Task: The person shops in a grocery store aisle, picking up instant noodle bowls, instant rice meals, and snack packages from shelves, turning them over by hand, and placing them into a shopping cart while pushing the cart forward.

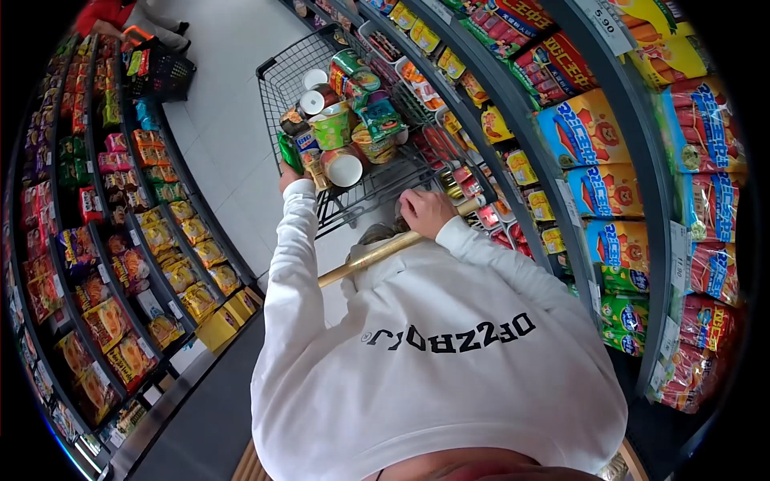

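A green packet [289,151], its lettering too small to read, lies beside the trolley's [295,50] load, the left hand's [289,175] fingers clamped on its lower end. The right hand's [428,213] fingers curl at the handle [370,258]. Red packs [555,68] read 王中王; a shelf tag [605,26], 5.90.

Bright, fairly even whitish light, its source out of view, falls on a white sweatshirt [433,353], leaving soft grey shadows in its folds. Above it, the shopping cart [277,86] looks reasonably sharp. Glossy packets [711,207] to its right catch small glints. Fisheye distortion bows the shelf edges [654,160] either side of it, and black fills the corners all around
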Available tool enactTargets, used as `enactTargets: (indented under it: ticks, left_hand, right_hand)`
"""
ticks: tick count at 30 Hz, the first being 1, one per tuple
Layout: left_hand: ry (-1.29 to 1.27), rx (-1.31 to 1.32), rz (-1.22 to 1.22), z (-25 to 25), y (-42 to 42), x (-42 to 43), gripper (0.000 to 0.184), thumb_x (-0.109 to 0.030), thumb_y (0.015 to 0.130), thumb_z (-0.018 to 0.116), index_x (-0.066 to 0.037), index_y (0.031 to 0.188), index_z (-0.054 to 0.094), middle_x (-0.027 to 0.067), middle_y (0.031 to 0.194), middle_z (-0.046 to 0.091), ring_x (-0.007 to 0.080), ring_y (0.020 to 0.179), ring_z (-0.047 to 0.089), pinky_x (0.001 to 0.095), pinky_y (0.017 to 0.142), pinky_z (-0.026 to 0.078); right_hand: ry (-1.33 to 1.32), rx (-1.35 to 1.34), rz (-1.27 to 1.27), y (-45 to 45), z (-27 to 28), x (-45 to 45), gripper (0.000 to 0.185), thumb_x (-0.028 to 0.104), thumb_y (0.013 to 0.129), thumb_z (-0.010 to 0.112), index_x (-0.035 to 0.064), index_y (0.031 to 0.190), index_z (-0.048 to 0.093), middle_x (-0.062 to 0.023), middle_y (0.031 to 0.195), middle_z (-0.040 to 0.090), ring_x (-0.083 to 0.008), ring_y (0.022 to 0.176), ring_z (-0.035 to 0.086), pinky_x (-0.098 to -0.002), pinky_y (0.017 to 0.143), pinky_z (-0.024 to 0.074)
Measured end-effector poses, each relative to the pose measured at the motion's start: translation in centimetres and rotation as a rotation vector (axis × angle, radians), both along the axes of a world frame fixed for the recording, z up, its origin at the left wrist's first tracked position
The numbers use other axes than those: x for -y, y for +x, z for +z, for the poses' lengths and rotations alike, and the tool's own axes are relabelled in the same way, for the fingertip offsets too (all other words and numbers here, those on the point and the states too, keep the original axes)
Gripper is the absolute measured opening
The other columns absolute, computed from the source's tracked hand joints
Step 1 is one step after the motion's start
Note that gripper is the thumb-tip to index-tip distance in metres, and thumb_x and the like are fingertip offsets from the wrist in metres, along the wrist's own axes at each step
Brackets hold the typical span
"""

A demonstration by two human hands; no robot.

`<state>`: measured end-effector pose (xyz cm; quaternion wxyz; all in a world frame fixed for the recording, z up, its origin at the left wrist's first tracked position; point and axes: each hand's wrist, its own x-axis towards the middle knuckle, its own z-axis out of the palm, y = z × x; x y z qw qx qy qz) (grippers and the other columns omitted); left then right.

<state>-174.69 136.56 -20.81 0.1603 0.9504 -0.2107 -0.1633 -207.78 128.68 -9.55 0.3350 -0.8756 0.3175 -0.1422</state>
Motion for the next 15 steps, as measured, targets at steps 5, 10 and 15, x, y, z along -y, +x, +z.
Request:
enactTargets:
  ticks: [5,10,15]
  left_hand:
    - [-0.124,-0.088,-0.115,-7.6,0.1,-0.9,0.057,-0.030,0.080,0.074,-0.018,0.133,0.055,0.0150,0.107,0.072,0.0369,0.103,0.067,0.0435,0.091,0.053]
    - [-0.192,-0.534,-0.522,-12.6,0.0,-1.0,0.049,-0.028,0.087,0.074,-0.005,0.126,0.056,0.0212,0.107,0.071,0.0291,0.096,0.070,0.0349,0.083,0.055]
    - [-0.178,-0.507,-0.672,-2.3,-8.6,-3.8,0.043,-0.042,0.102,0.048,-0.009,0.124,0.064,0.0199,0.109,0.071,0.0339,0.099,0.069,0.0404,0.088,0.053]
  right_hand:
    - [-0.005,0.019,-0.022,0.0,0.0,0.0,0.008,0.017,0.086,0.060,0.0093,0.085,0.059,-0.0133,0.071,0.065,-0.0376,0.065,0.064,-0.0485,0.060,0.0516]
    - [-0.044,0.019,0.000,0.0,-0.3,-0.3,0.005,0.015,0.085,0.060,0.0100,0.085,0.058,-0.0120,0.072,0.066,-0.0363,0.066,0.064,-0.0476,0.060,0.0515]
    - [-0.017,0.018,-0.038,0.0,-0.4,0.3,0.004,0.011,0.083,0.059,0.0098,0.086,0.058,-0.0089,0.081,0.065,-0.0323,0.080,0.066,-0.0464,0.069,0.0516]
